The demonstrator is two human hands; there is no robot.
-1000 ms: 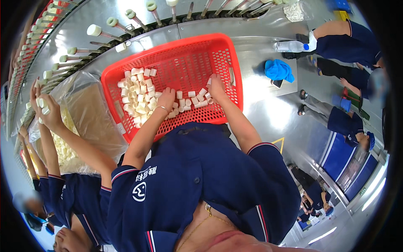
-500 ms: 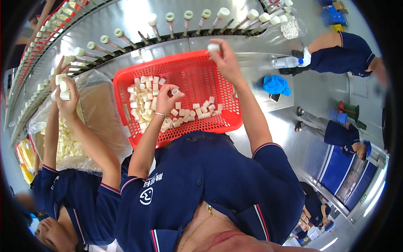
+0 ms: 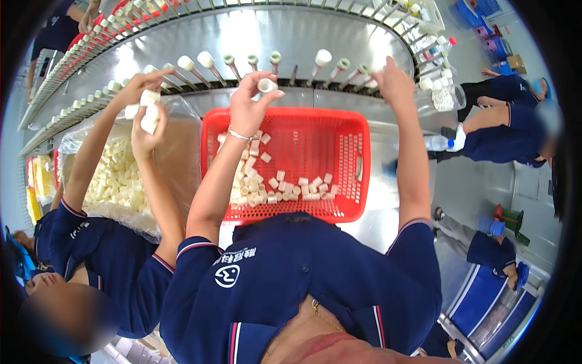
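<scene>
My left hand (image 3: 250, 104) is raised over the red basket's far rim and pinches a small white plastic cap (image 3: 266, 85) just below the row of metal pegs (image 3: 276, 59). My right hand (image 3: 391, 80) reaches up to the pegs farther right, its fingers closed at a peg; what it holds is hidden. The red mesh basket (image 3: 348, 151) lies in front of me with several loose white caps (image 3: 290, 185) in it. Many pegs carry a white cap on top.
A co-worker on my left holds white caps (image 3: 147, 112) in both raised hands above a clear bag of caps (image 3: 118, 176). The curved steel conveyor wall (image 3: 242, 30) runs behind the pegs. Other people sit at the right. A plastic bottle (image 3: 439, 142) lies beside the basket.
My left hand has risen from the basket with a cap up toward the pegs. My right hand has moved farther right along the peg row. The co-worker's hands also rose.
</scene>
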